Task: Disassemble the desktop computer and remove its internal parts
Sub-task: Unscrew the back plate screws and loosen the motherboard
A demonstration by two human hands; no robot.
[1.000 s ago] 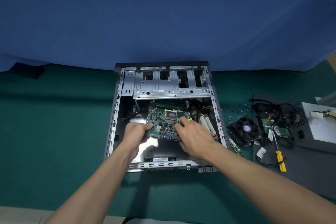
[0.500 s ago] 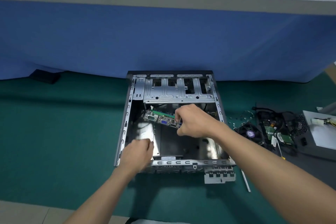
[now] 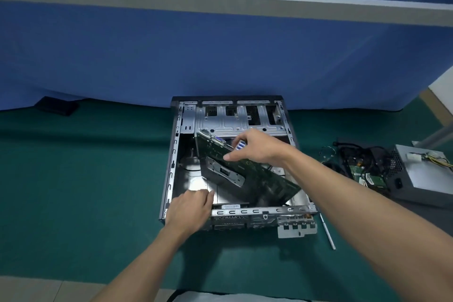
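An open grey desktop case (image 3: 171,169) lies flat on the green table cover. My right hand (image 3: 257,147) grips the green motherboard (image 3: 259,179) by its port edge and holds it tilted up out of the case, underside with its metal backplate facing me. The board's lower corner still hangs inside the case. My left hand (image 3: 191,208) rests on the case's near left rim, fingers loosely bent over the edge onto the bare metal floor.
To the right lie a black fan and cables (image 3: 355,154), small green boards (image 3: 367,176) and a grey power supply (image 3: 421,174). A loose slot bracket (image 3: 296,228) and a thin metal strip (image 3: 327,230) lie by the case's near right corner. A blue partition stands behind.
My right hand has lifted the motherboard from flat in the case to steeply tilted, underside showing. My left hand let go of it and moved back to the case's near rim.
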